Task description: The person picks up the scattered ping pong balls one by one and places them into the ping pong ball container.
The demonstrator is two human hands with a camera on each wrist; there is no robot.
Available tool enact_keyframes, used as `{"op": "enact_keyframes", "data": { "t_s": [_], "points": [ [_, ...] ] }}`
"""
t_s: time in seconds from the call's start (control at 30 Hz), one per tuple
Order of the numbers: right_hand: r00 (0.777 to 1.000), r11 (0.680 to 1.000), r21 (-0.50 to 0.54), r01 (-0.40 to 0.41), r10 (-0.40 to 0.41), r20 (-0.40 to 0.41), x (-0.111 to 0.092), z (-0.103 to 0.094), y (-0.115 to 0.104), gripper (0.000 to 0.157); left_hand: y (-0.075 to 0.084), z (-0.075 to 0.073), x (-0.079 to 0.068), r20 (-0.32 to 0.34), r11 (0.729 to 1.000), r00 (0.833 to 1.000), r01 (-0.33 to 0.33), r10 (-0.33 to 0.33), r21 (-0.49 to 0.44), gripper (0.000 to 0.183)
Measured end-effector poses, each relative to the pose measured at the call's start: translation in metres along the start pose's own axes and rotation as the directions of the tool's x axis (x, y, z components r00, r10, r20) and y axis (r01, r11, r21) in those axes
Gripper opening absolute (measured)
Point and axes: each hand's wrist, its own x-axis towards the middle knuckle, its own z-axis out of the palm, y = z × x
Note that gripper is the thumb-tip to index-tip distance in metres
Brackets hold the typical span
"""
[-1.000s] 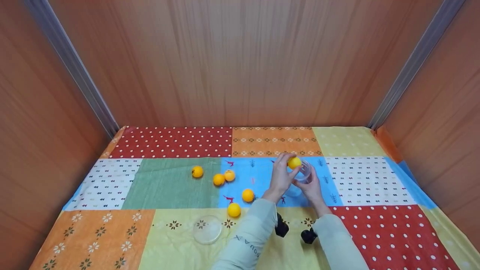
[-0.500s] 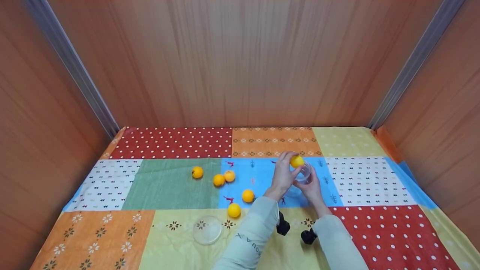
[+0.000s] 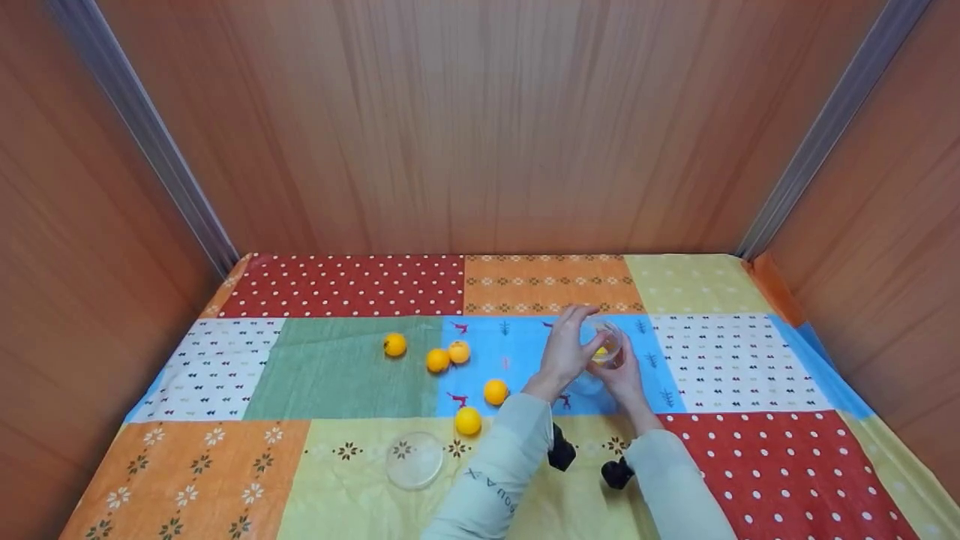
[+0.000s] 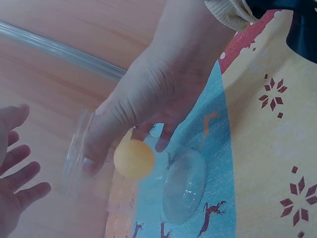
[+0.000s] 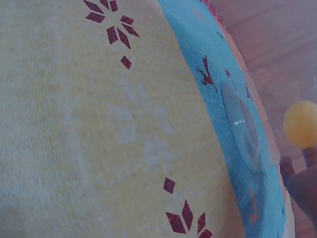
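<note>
A tall clear jar (image 3: 604, 325) is held near its rim by my right hand (image 3: 624, 379), its thumb (image 4: 93, 157) against the wall. Inside the jar is a yellow-orange ball (image 4: 134, 159), seen through the plastic above the round base (image 4: 184, 186). My left hand (image 3: 562, 354) is beside the jar's mouth, fingers spread, with nothing in its grasp; the left wrist view shows its fingers (image 4: 22, 173) apart. Several more orange balls, among them a near one (image 3: 468, 421) and a far one (image 3: 394, 344), lie left of my hands. Most of my right hand is out of the right wrist view.
A clear round lid (image 3: 415, 460) lies on the yellow patch near the front. Patchwork cloth (image 3: 345, 382) covers the table. Wood-patterned panels (image 3: 495, 135) wall in the back and both sides. Black wrist devices (image 3: 618, 474) hang under the sleeves.
My left hand has brought the ball over the jar's mouth and let it go; the ball is now down inside the jar. My right hand has kept its hold on the jar.
</note>
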Motion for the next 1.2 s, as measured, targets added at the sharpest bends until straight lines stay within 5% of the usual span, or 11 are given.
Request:
{"op": "enact_keyframes", "data": {
  "t_s": [0.37, 0.57, 0.93, 1.2],
  "points": [
    [0.995, 0.988, 0.118, 0.095, -0.099, 0.024, -0.008, 0.004, -0.018, 0.074, 0.001, -0.016, -0.007, 0.154, 0.992, 0.986, 0.039, -0.057, 0.119, 0.047],
    [0.989, 0.979, 0.141, 0.146, -0.150, 0.019, -0.003, 0.004, -0.006, 0.073, -0.006, -0.025, -0.012, 0.189, 0.989, 0.981, 0.014, -0.042, 0.148, 0.048],
    [0.998, 0.991, 0.118, 0.069, -0.070, 0.004, -0.002, 0.003, 0.003, 0.075, -0.030, -0.041, -0.027, 0.173, 0.987, 0.985, -0.011, -0.017, 0.160, 0.046],
    [0.996, 0.984, 0.156, 0.087, -0.089, 0.005, -0.001, 0.003, 0.003, 0.074, -0.043, -0.050, -0.034, 0.163, 0.988, 0.986, 0.000, -0.026, 0.156, 0.045]
  ]
}}
